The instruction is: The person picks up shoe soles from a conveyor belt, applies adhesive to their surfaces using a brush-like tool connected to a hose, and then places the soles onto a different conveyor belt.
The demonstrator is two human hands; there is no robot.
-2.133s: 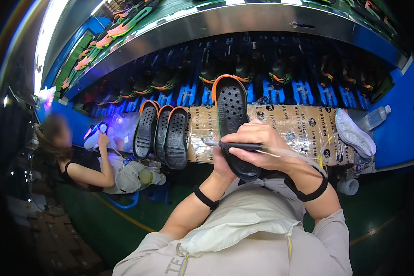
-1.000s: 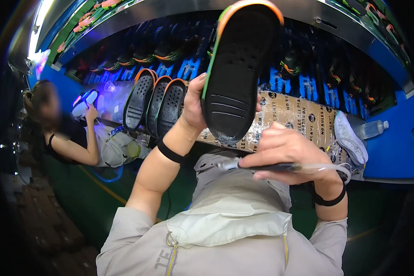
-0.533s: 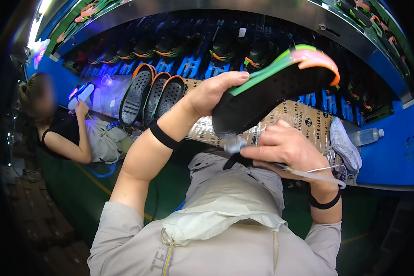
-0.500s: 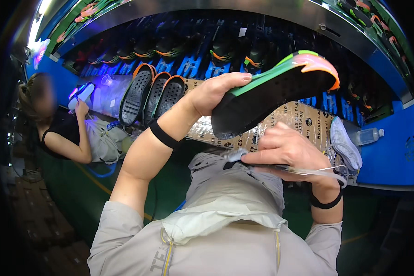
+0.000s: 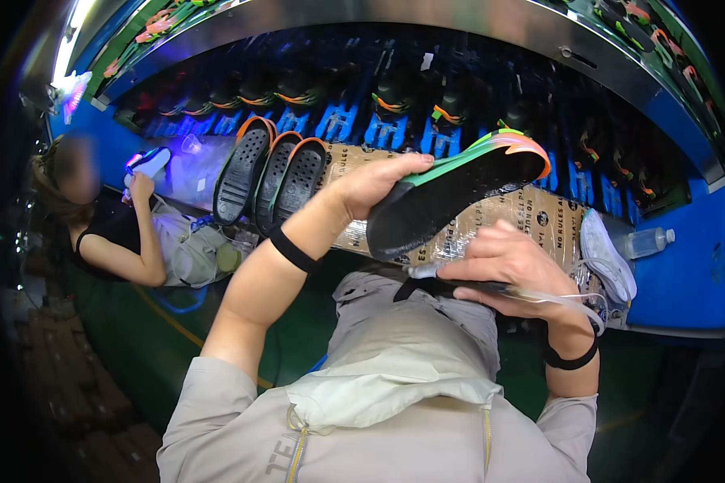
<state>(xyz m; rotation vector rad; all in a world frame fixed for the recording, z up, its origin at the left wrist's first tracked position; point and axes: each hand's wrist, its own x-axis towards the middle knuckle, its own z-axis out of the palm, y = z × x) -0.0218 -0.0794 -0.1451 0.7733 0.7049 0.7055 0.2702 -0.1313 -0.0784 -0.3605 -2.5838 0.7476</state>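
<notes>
In the head view, your left hand (image 5: 370, 189), near the middle of the frame, is closed around the near edge of a black shoe sole (image 5: 451, 201), thumb along its green side; the other fingers are hidden. The sole hangs tilted, its orange-edged end toward the upper right, its dark end low at centre. Your right hand (image 5: 511, 266), right of centre, is curled in a pen-like grip on a dark-handled tool (image 5: 423, 272) with a pale tip and a clear tube (image 5: 576, 306) trailing right. The tip sits just below the sole's lower end; contact is hard to judge.

Three more soles (image 5: 275, 171) stand left of centre by the cardboard-covered bench (image 5: 350, 161); a white shoe (image 5: 606, 256) lies at right.

You seem to be midway through working over this sole with the tool. The next move likely calls for a steady left grip and bringing the tip squarely to the surface.
</notes>
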